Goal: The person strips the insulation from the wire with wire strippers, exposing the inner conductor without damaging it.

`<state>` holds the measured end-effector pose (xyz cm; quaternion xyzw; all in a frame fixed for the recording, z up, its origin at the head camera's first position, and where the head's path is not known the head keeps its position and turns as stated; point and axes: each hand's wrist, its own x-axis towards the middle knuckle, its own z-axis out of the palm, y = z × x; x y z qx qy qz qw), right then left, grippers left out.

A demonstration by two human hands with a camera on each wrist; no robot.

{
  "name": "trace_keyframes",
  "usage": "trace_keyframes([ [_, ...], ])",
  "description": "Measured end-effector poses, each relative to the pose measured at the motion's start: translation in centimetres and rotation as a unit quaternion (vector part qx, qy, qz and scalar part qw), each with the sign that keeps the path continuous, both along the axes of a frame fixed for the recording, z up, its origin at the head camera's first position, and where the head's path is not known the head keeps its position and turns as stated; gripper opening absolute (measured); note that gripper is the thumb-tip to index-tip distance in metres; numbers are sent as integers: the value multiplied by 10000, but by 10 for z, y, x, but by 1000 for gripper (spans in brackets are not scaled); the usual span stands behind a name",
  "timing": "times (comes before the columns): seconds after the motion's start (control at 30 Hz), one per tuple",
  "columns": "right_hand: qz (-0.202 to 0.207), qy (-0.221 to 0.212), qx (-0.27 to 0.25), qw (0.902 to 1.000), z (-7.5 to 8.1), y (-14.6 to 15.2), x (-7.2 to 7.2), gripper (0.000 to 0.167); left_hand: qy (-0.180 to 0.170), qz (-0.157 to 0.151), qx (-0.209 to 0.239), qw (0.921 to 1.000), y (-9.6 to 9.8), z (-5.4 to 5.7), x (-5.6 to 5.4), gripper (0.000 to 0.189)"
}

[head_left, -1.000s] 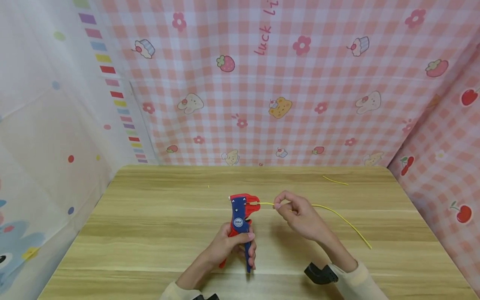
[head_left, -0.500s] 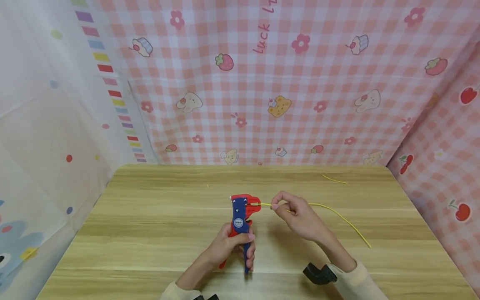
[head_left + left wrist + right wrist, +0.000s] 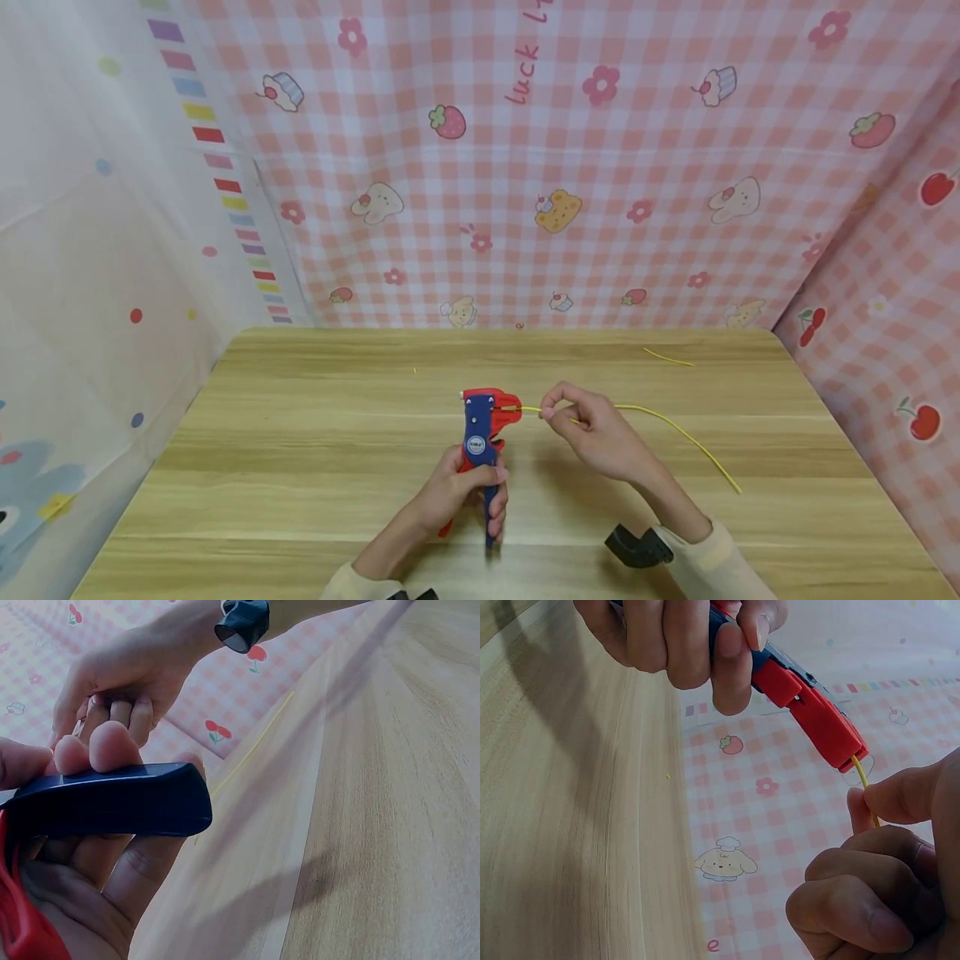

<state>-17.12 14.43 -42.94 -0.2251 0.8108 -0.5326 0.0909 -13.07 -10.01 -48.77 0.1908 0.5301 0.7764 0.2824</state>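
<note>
In the head view my left hand (image 3: 459,490) grips the handles of a red-and-blue wire stripper (image 3: 477,421), held upright with its red jaws facing right. A thin yellow wire (image 3: 686,435) enters those jaws, which are closed over its end. Just right of them, my right hand (image 3: 600,433) pinches the wire between thumb and forefinger, its other fingers curled in. From there the wire's tail curves down to the right. The left wrist view shows fingers wrapped around the blue handle (image 3: 112,802). A short stretch of wire (image 3: 861,772) spans jaws and fingertips in the right wrist view.
A short piece of yellow wire (image 3: 669,358) lies near the back right of the wooden table (image 3: 300,467), and a tiny yellow scrap (image 3: 415,370) lies back left. Patterned cloth (image 3: 465,175) hangs around the back and sides. Black wrist mounts (image 3: 637,547) sit at the sleeves.
The stripper's jaws have closed on the wire, and its blue handle has swung slightly left toward the red one. My right hand has shifted a little left, closer to the jaws.
</note>
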Motion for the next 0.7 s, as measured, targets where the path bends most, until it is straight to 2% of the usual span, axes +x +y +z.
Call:
trace_keyframes([
  [0.17, -69, -27, 66, 10000, 1, -1, 0, 7, 26, 45, -22, 10000, 1, 3, 1, 7],
  [0.4, -51, -17, 56, 10000, 2, -1, -1, 9, 102, 353, -163, 9992, 6, 7, 4, 5],
  [0.7, -31, -176, 26, 9998, 2, -2, 1, 11, 31, 451, -237, 9987, 6, 5, 6, 6],
])
